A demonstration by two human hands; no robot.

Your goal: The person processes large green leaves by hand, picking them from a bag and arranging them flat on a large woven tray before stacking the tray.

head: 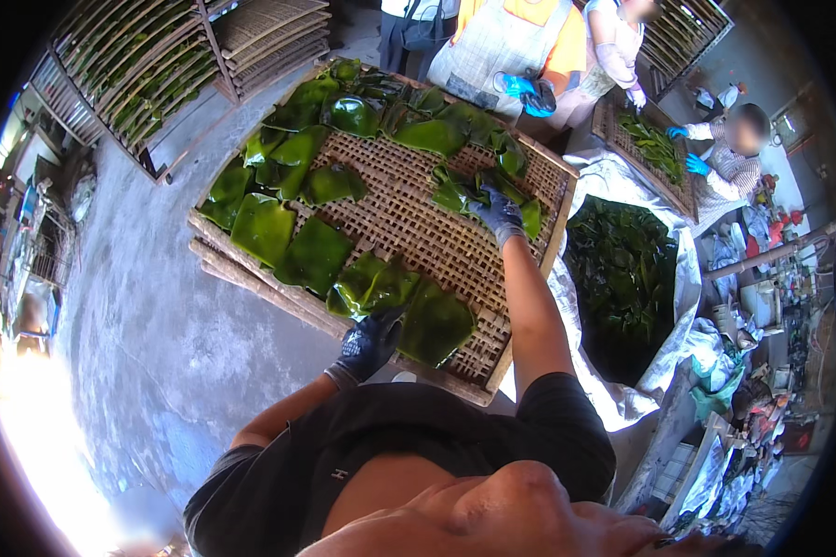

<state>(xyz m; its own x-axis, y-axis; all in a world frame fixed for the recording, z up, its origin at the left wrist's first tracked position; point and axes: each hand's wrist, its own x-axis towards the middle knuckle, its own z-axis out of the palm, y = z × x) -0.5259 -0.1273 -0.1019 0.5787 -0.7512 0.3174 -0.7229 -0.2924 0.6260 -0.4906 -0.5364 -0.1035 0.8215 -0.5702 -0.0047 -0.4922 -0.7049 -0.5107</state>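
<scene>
A woven bamboo tray [404, 202] in a wooden frame lies before me. Wet, glossy green sheets, apparently kelp pieces [263, 226], line its left, far and near sides. My right hand [498, 211], in a dark blue glove, grips a loose bunch of green sheets [453, 188] at the tray's right part; its fingertips are partly hidden among them. My left hand [370, 342], gloved alike, is at the near edge, touching between a folded sheet [373, 282] and a broad flat sheet [435, 324]. Whether its fingers pinch either one is unclear.
To the right stands a large silvery sack [686, 278] full of dark green pieces [623, 285]. Co-workers with blue gloves [529, 94] stand beyond, one at another tray [644, 150]. Racks of loaded trays [146, 76] stand far left, over concrete floor [181, 327].
</scene>
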